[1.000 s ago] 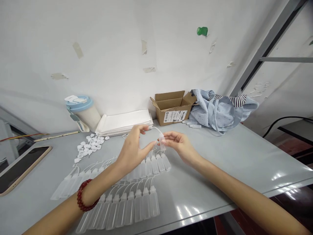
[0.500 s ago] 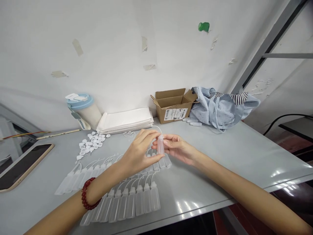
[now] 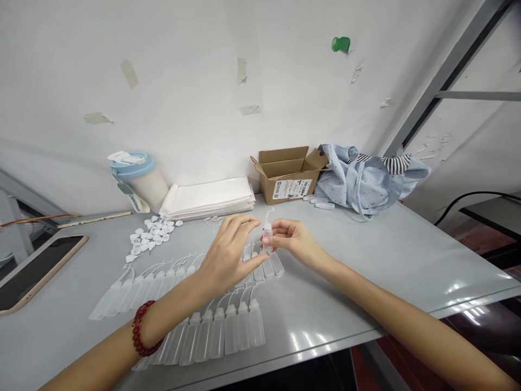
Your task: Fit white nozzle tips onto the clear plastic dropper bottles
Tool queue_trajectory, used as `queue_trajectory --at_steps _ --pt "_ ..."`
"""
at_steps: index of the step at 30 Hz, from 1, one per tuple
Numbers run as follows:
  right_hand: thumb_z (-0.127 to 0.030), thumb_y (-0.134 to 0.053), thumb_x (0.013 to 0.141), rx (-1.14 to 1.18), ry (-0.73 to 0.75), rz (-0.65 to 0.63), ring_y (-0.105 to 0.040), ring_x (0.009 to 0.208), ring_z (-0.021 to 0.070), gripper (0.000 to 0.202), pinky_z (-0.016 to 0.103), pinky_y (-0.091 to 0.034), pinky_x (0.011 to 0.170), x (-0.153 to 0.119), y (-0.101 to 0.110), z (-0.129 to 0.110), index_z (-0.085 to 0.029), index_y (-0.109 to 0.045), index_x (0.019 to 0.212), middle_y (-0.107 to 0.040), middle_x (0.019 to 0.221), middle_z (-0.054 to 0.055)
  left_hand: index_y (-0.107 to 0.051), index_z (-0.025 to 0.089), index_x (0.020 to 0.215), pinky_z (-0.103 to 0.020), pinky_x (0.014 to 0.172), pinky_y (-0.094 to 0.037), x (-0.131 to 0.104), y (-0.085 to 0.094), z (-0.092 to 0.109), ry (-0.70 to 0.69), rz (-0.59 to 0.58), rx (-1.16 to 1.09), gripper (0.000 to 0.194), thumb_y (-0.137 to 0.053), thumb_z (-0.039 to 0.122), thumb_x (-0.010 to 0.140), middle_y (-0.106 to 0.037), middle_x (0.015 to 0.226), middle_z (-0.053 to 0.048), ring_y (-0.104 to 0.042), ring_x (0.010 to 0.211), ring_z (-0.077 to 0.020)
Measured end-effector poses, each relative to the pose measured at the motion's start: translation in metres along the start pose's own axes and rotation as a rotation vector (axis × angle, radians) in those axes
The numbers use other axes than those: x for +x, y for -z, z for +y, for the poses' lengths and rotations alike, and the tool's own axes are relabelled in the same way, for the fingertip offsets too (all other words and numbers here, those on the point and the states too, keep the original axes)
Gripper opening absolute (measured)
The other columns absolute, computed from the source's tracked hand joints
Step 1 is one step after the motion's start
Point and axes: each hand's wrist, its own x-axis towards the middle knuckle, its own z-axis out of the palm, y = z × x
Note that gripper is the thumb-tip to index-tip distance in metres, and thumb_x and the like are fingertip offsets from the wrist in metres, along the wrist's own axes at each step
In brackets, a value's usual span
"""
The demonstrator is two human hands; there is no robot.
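My right hand [image 3: 299, 243] pinches a small translucent plastic squeeze bottle [image 3: 267, 239] between thumb and fingers. The bottle is upright above the table, and a thin curved tube [image 3: 267, 215] rises from its top. Just left of it is my left hand [image 3: 232, 250], open, with thumb and fingers spread apart. Its thumb tip lies close to the bottle's base; whether they touch, I cannot tell. Below my hands, rows of similar tubed bottles [image 3: 232, 331] lie side by side, partly hidden by my left forearm.
Loose white caps [image 3: 148, 237] are heaped on the grey table [image 3: 345, 304], near a phone [image 3: 40, 271]. Along the wall stand a blue-lidded cup [image 3: 140, 182], stacked white sheets [image 3: 209, 198], an open cardboard box [image 3: 287, 176] and a blue cloth bag [image 3: 362, 179]. Several small bottles [image 3: 323, 205] lie by the box.
My left fingers have come away from the tube, which now points up instead of bending left. My right thumb has moved across the front of the bottle.
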Motion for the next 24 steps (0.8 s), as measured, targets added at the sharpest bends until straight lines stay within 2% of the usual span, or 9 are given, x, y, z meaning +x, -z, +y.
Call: queue_trajectory --at_steps 6,14,16,18,19,20,21,24 --pt "-0.026 -0.084 0.056 -0.073 0.052 0.100 -0.062 0.061 0.0130 0.033 0.025 -0.049 0.054 -0.002 -0.005 0.002 -0.016 -0.059 0.074 -0.063 0.064 -0.004 -0.049 0.011 0.123 -0.047 0.091 -0.046 0.009 -0.005 0.006 -0.163 -0.071 0.122 0.041 -0.063 0.024 0.086 -0.058 0.119 -0.015 -0.048 0.113 -0.0326" --pt "-0.029 -0.085 0.057 -0.137 0.033 0.091 -0.059 0.049 0.0116 0.037 0.024 -0.047 0.050 -0.006 -0.006 0.001 -0.019 -0.052 0.070 -0.059 0.054 -0.007 -0.055 0.010 0.113 -0.046 0.085 -0.049 0.010 -0.005 0.007 -0.246 -0.013 0.172 0.028 -0.060 0.021 0.087 -0.064 0.109 -0.016 -0.053 0.106 -0.0314" --pt "-0.030 -0.085 0.057 -0.180 0.020 0.001 -0.059 0.050 0.0115 0.036 0.024 -0.047 0.050 -0.006 -0.001 -0.004 -0.019 -0.053 0.071 -0.058 0.053 -0.008 -0.055 0.010 0.110 -0.045 0.084 -0.049 0.008 -0.001 0.008 -0.248 -0.007 0.162 0.027 -0.061 0.020 0.086 -0.065 0.107 -0.015 -0.053 0.103 -0.0301" --pt "-0.031 -0.083 0.061 -0.271 0.005 -0.174 -0.062 0.054 0.0121 0.033 0.024 -0.048 0.053 -0.006 0.007 -0.013 -0.017 -0.059 0.078 -0.062 0.059 -0.005 -0.054 0.013 0.111 -0.045 0.086 -0.048 0.002 0.003 0.011 -0.210 -0.007 0.123 0.029 -0.063 0.022 0.085 -0.065 0.107 -0.013 -0.053 0.102 -0.0289" --pt "-0.032 -0.081 0.065 -0.332 -0.009 -0.282 -0.064 0.058 0.0129 0.033 0.024 -0.049 0.055 -0.005 0.012 -0.019 -0.017 -0.062 0.088 -0.066 0.066 -0.003 -0.053 0.015 0.112 -0.045 0.086 -0.048 -0.002 0.005 0.013 -0.176 -0.014 0.092 0.031 -0.064 0.023 0.085 -0.065 0.108 -0.012 -0.052 0.102 -0.0286" --pt "-0.033 -0.078 0.069 -0.378 -0.024 -0.324 -0.065 0.058 0.0135 0.037 0.025 -0.049 0.055 -0.004 0.018 -0.025 -0.017 -0.062 0.098 -0.069 0.069 -0.001 -0.052 0.016 0.114 -0.044 0.087 -0.048 -0.007 0.008 0.016 -0.138 -0.028 0.055 0.034 -0.066 0.026 0.084 -0.064 0.109 -0.011 -0.051 0.103 -0.0284" --pt "-0.037 -0.074 0.073 -0.419 -0.006 -0.271 -0.065 0.055 0.0129 0.037 0.024 -0.048 0.054 -0.003 0.024 -0.030 -0.017 -0.062 0.102 -0.069 0.069 -0.001 -0.052 0.018 0.115 -0.044 0.087 -0.048 -0.013 0.010 0.020 -0.100 -0.049 0.014 0.037 -0.067 0.029 0.083 -0.063 0.110 -0.011 -0.051 0.104 -0.0285" --pt "-0.050 -0.061 0.084 -0.491 0.109 -0.065 -0.061 0.045 0.0102 0.036 0.023 -0.047 0.051 0.002 0.041 -0.042 -0.015 -0.065 0.086 -0.067 0.063 0.000 -0.050 0.019 0.115 -0.041 0.085 -0.049 -0.034 0.013 0.036 -0.018 -0.147 -0.107 0.041 -0.070 0.033 0.081 -0.062 0.111 -0.010 -0.050 0.106 -0.0280"
